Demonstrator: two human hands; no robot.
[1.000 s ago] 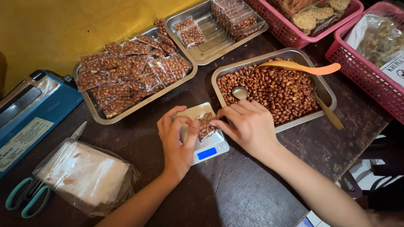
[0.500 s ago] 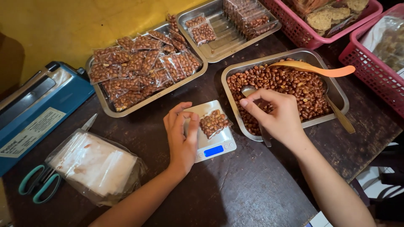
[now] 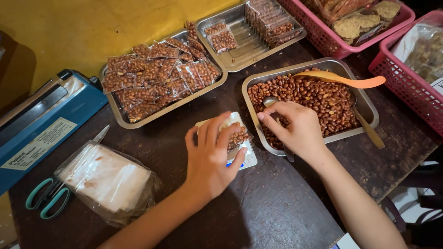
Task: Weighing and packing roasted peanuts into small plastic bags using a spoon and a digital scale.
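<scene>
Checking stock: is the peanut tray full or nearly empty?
Full: peanuts cover the tray floor, hiding the metal spoon's bowl edge.

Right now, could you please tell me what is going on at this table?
A person is portioning roasted peanuts. The left hand rests on a small clear plastic bag of peanuts sitting on a small white digital scale. The right hand holds a metal spoon over the rectangular steel tray of loose peanuts, where an orange plastic spatula also lies. Behind, a second steel tray of filled peanut packets stands near a blue heat sealer, with a stack of empty clear bags nearby.
</scene>
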